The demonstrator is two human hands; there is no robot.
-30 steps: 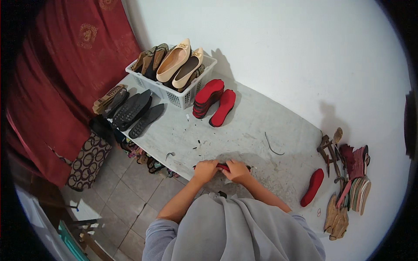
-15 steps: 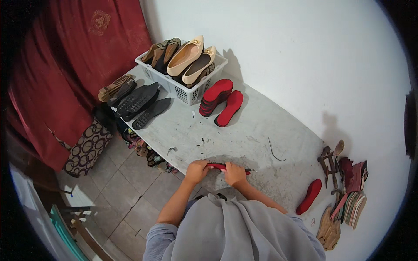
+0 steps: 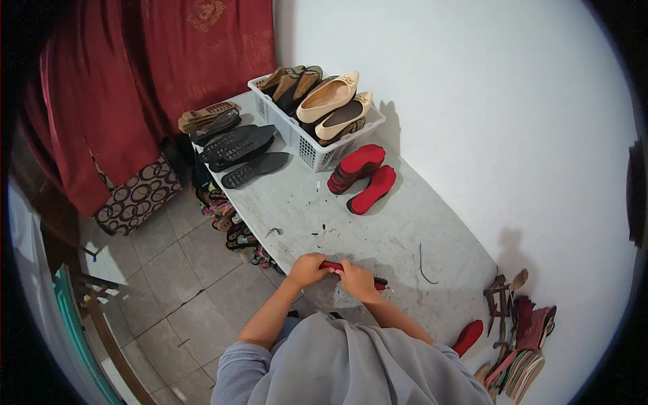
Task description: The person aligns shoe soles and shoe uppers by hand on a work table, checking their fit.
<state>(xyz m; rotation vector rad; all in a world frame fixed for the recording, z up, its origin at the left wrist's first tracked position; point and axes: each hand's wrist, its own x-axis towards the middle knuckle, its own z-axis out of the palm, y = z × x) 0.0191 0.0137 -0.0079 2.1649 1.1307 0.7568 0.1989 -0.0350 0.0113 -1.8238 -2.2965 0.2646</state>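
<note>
Near the front edge of the table, my left hand (image 3: 308,271) and my right hand (image 3: 356,279) are both closed around a red shoe sole (image 3: 331,265) with a dark edge. The left hand grips one end. My right hand wraps its middle, and the other end pokes out past that hand. Most of the sole is hidden by the fingers. Beyond the hands stands a stack of red soles (image 3: 356,164), with a separate red-topped pair or stack (image 3: 372,192) leaning beside it. One more red sole (image 3: 468,337) lies to the right, partly behind my sleeve.
On the table (image 3: 337,233), a white plastic basket (image 3: 316,154) holds several flat shoes. Black soles (image 3: 255,169) lie left of it. A dark strip (image 3: 423,265) curls on the tabletop. Hand tools (image 3: 500,304) and stacked strips (image 3: 523,373) lie at the right. A white wall borders the far side.
My view has turned, so the basket and table things sit farther right and lower. Both hands still hold the red sole, and they look slightly closer together.
</note>
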